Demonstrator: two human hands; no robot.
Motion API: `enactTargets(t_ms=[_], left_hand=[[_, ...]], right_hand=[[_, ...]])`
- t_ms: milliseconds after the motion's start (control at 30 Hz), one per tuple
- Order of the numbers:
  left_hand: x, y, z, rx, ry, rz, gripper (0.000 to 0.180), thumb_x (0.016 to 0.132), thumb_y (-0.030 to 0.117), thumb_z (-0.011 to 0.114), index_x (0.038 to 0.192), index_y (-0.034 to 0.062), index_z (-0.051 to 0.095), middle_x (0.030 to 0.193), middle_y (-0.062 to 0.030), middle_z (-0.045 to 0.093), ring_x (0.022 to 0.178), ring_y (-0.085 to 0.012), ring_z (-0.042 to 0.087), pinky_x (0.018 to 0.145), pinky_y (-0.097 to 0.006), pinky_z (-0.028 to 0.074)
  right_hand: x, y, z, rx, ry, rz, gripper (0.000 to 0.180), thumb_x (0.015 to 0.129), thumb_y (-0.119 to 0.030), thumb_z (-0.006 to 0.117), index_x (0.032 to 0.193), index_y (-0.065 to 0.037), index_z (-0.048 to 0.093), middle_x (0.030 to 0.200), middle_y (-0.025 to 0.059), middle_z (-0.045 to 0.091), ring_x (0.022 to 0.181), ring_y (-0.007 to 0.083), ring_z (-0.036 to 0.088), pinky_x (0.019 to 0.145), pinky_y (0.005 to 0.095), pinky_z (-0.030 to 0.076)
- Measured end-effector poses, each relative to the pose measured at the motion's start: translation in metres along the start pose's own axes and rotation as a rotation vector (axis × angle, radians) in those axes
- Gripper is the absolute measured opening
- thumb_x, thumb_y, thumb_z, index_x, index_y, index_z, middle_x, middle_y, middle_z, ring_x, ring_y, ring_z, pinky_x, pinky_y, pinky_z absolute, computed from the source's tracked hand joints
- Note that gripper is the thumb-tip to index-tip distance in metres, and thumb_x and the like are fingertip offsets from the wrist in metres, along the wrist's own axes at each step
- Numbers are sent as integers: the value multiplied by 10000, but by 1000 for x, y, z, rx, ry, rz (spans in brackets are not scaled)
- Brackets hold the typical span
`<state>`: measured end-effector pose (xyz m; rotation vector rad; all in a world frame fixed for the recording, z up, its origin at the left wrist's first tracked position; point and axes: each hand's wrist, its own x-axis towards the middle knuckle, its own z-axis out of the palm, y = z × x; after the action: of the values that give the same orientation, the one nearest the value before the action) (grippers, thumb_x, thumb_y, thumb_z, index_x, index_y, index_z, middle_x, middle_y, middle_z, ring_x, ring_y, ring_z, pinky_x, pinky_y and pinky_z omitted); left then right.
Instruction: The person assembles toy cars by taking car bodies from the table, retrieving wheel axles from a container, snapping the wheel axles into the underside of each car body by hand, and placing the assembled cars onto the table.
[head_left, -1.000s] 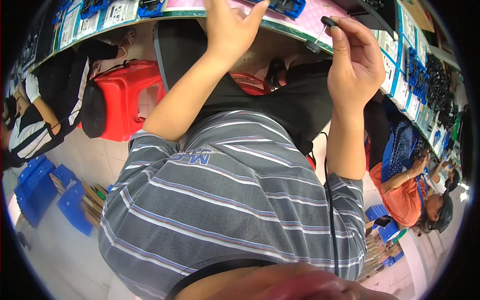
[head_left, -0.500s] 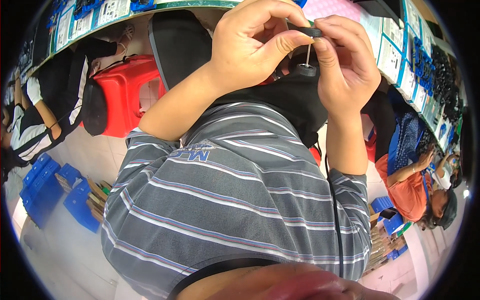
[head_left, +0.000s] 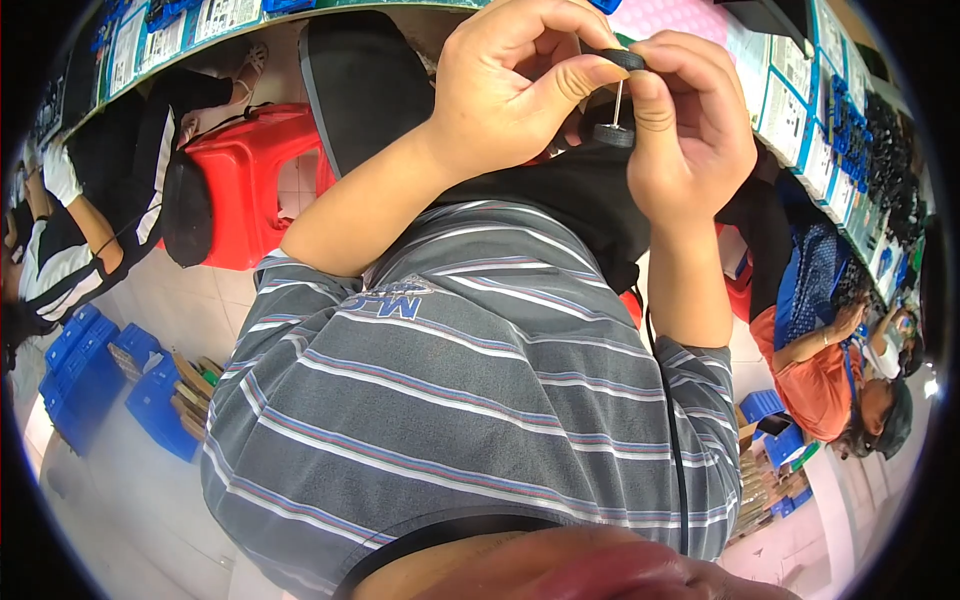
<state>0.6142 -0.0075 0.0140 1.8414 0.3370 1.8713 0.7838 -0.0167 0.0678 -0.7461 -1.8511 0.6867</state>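
- Wheel-and-axle set (head_left: 618, 100), two small black wheels on a thin metal rod, held in the air just off the bench's (head_left: 330, 11) near edge.
- Left hand (head_left: 510, 95): thumb and forefinger pinched on upper wheel (head_left: 627, 60).
- Right hand (head_left: 693, 135): thumb and forefinger narrowed on same wheel's right side; exact contact partly hidden.
- Lower wheel (head_left: 613, 136) hangs free, dark against black trousers (head_left: 560, 215).
- In the way: both hands cover part of upper wheel and the bench's near edge.
- Pink mat (head_left: 675, 18) on bench behind hands; black tray (head_left: 770, 17) at its right.
- Printed sheets (head_left: 790, 68) and blue plastic parts (head_left: 835, 115) along bench's right stretch.
- Red stool (head_left: 235, 195) left; blue bins (head_left: 75, 360) on floor.
- Co-worker in orange top (head_left: 815, 385) right; white-gloved co-worker (head_left: 62, 175) left.
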Motion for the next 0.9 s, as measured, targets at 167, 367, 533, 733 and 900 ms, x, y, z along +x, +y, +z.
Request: enactTargets(t_ms=[167,367,533,733,900], left_hand=[[11,44,13,-187,376,-647,166,934,80,680,1028,-35,606,1026,-93,613,811,-115,611,742,-235,506],[-10,26,-5,20,286,-767,239,945,124,677,1124,-6,589,961,-53,675,837,-94,662,726,-225,529],[-29,18,-14,86,348,-914,238,969,211,653,1112,25,616,919,21,648,724,-26,551,618,-190,413],[-37,13,-15,108,398,-990,231,956,178,653,1115,17,611,930,9,645,714,-21,540,623,-196,421],[-41,13,-20,120,416,-1016,224,956,158,643,1120,10,610,956,3,644,707,-21,541,623,-196,427]], right_hand=[[14,-3,-4,352,-245,61,481,850,-163,784,1222,72,590,1208,152,559,1006,208,617,887,329,517],[27,16,7,-102,-143,5,600,607,-220,927,1106,-7,671,990,87,645,821,176,638,763,284,535],[86,3,27,-366,-124,59,414,697,-139,857,1005,34,642,894,124,650,794,216,631,722,310,506],[104,25,61,-496,-259,0,511,656,-187,875,1042,49,635,984,198,638,925,376,625,813,413,512],[105,27,70,-556,-352,73,534,666,-192,868,1075,55,629,1066,212,626,1013,388,607,867,430,497]])
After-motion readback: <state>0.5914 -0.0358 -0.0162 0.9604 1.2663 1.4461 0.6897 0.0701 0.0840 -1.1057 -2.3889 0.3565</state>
